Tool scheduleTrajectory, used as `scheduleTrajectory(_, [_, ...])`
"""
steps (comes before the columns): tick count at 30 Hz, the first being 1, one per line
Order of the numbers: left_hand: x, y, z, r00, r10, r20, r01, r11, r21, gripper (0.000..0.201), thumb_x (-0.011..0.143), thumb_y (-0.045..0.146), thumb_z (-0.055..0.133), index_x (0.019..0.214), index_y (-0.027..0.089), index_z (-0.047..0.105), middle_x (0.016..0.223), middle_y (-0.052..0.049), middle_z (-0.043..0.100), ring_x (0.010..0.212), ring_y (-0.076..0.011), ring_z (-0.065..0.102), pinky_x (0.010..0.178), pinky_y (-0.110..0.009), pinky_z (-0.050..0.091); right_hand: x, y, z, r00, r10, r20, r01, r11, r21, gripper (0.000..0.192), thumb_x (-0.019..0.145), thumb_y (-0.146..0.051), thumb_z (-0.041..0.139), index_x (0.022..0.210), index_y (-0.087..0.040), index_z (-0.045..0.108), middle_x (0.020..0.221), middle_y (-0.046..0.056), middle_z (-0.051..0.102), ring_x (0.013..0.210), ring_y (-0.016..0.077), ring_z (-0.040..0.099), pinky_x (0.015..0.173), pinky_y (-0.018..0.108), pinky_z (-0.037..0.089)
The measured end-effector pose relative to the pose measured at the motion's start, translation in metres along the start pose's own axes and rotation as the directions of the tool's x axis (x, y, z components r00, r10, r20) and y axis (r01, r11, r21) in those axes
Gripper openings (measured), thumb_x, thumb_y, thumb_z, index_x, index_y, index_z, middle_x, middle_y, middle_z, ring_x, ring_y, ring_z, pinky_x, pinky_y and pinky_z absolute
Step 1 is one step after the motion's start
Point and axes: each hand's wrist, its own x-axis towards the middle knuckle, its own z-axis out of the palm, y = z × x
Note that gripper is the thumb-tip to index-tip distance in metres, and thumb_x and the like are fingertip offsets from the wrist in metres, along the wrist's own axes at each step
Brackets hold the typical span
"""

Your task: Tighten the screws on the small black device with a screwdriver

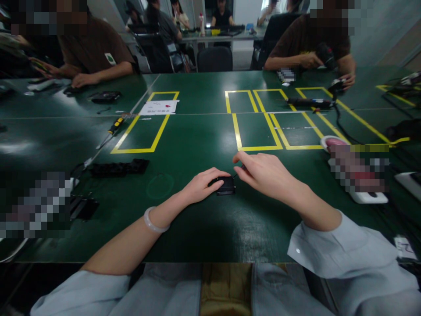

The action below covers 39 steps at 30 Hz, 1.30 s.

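Note:
A small flat black box lies on the green table in front of me. My left hand holds it from the left, with the thumb and fingers on its near and far sides. Just right of the box, my right hand is closed in a pinch by the box's far right corner. A thin dark piece shows between its fingertips, too small to name.
Yellow tape outlines mark the green table. Left are a black strip-like part and a yellow-black screwdriver. A white-edged device lies right. Across the table, a person holds a dark tool.

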Motion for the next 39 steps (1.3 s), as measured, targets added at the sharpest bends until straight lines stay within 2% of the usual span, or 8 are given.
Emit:
scheduleTrajectory(5, [0.0005, 0.0008, 0.0, 1.0, -0.002, 0.0, 0.002, 1.0, 0.007, 0.036, 0.099, 0.037, 0.038, 0.126, 0.022, 0.056, 0.115, -0.006, 0.061, 0.106, -0.0194, 0.058, 0.095, -0.032, 0.044, 0.0017, 0.0003, 0.0018, 0.999, 0.026, 0.041, -0.023, 0.997, -0.079, 0.03, 0.098, -0.038, 0.033, 0.1, -0.019, 0.057, 0.078, 0.005, 0.07, 0.069, 0.0202, 0.065, 0.057, 0.029, 0.024])
scheduleTrajectory(14, [0.0003, 0.0005, 0.0001, 1.0, -0.005, -0.004, 0.005, 1.0, 0.001, 0.036, 0.099, 0.038, 0.038, 0.126, 0.022, 0.056, 0.114, -0.007, 0.062, 0.106, -0.0195, 0.058, 0.094, -0.031, 0.044, -0.0002, 0.0012, 0.0024, 1.0, -0.002, 0.008, 0.002, 1.0, -0.028, 0.026, 0.094, -0.026, 0.034, 0.114, -0.018, 0.051, 0.082, 0.005, 0.071, 0.068, 0.0182, 0.064, 0.057, 0.028, 0.026])
scheduleTrajectory(18, [0.0002, 0.0008, -0.0001, 1.0, -0.002, -0.009, 0.002, 1.0, 0.006, 0.035, 0.099, 0.037, 0.038, 0.126, 0.022, 0.056, 0.114, -0.006, 0.062, 0.105, -0.0194, 0.058, 0.093, -0.031, 0.044, -0.0002, 0.0013, 0.0007, 1.0, 0.003, 0.016, -0.003, 1.0, -0.011, 0.026, 0.096, -0.033, 0.035, 0.108, -0.019, 0.053, 0.08, 0.004, 0.07, 0.068, 0.0185, 0.064, 0.057, 0.028, 0.026])
scheduleTrajectory(22, [0.0003, 0.0015, -0.0006, 1.0, -0.001, -0.007, 0.001, 1.0, 0.007, 0.035, 0.1, 0.036, 0.038, 0.126, 0.023, 0.056, 0.114, -0.006, 0.062, 0.106, -0.0192, 0.058, 0.094, -0.031, 0.044, 0.0012, 0.0007, 0.0, 0.998, 0.031, 0.052, -0.027, 0.997, -0.068, 0.031, 0.098, -0.039, 0.033, 0.099, -0.02, 0.057, 0.074, 0.004, 0.069, 0.066, 0.0198, 0.063, 0.055, 0.029, 0.022])
scheduleTrajectory(24, [0.0005, 0.0014, -0.0008, 1.0, 0.004, -0.005, -0.004, 1.0, 0.003, 0.035, 0.1, 0.036, 0.038, 0.126, 0.022, 0.056, 0.115, -0.006, 0.061, 0.107, -0.0192, 0.058, 0.094, -0.031, 0.044, 0.0015, 0.0006, 0.0005, 0.998, 0.04, 0.055, -0.034, 0.995, -0.094, 0.029, 0.098, -0.035, 0.032, 0.101, -0.02, 0.057, 0.073, 0.005, 0.069, 0.065, 0.02, 0.063, 0.054, 0.029, 0.021])
scheduleTrajectory(30, [0.0006, 0.0008, -0.0003, 1.0, 0.003, -0.003, -0.003, 1.0, 0.003, 0.034, 0.1, 0.036, 0.038, 0.126, 0.022, 0.056, 0.116, -0.006, 0.061, 0.108, -0.0192, 0.058, 0.095, -0.031, 0.043, 0.0001, 0.0023, 0.004, 1.0, -0.001, 0.0, 0.001, 1.0, -0.024, 0.027, 0.095, -0.026, 0.034, 0.116, -0.019, 0.05, 0.08, 0.004, 0.07, 0.065, 0.0173, 0.063, 0.055, 0.027, 0.024])
scheduleTrajectory(39, [0.0002, 0.0001, -0.0004, 1.0, 0.001, 0.003, -0.001, 1.0, 0.0, 0.034, 0.1, 0.035, 0.038, 0.127, 0.022, 0.055, 0.116, -0.006, 0.061, 0.107, -0.0191, 0.057, 0.095, -0.031, 0.043, 0.0012, 0.0009, 0.0016, 0.999, 0.02, 0.025, -0.018, 0.998, -0.062, 0.029, 0.098, -0.04, 0.035, 0.1, -0.021, 0.056, 0.074, 0.004, 0.069, 0.066, 0.02, 0.064, 0.054, 0.028, 0.021])
